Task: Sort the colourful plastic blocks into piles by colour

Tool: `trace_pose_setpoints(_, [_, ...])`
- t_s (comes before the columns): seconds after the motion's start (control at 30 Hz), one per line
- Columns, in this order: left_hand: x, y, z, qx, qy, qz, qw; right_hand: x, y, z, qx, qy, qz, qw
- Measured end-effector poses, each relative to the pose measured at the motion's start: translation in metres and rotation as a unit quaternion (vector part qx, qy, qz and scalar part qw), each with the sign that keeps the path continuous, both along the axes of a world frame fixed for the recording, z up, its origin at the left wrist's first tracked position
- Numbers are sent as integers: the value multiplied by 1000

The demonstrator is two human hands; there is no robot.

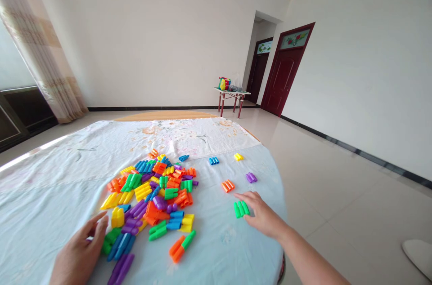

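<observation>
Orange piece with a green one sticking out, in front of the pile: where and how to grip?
I'd pinch the orange piece across its two side-by-side tubes, from above and the right. It lies flat with tablecloth on that side; the pile is beyond and left. The green piece juts from one side, likely a poorer handle.

Two hands (pixel 79 247) (pixel 261 215), five blocks (pixel 241 209) apart at right, one heap of blocks (pixel 157 213) too jumbled to count, two tables (pixel 165 115) (pixel 232 91), two doors (pixel 280 76) (pixel 259 69).
</observation>
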State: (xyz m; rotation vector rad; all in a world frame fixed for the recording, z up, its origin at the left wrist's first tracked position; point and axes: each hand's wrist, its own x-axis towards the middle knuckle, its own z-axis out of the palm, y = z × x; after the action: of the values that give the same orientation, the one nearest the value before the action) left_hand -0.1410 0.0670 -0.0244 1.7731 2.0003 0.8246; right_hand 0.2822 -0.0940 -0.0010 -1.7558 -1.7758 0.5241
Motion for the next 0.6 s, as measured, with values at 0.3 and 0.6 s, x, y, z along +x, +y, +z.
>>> trace_pose_setpoints(0.3, [-6, 6, -9, 0, 27, 0, 1000, 26, -16, -2, -35, -4, 0, 999])
trace_pose_setpoints(0.6, [-13, 14, -21, 19, 18, 15, 1000, 38, -24, -12, -75, -16, 18, 997])
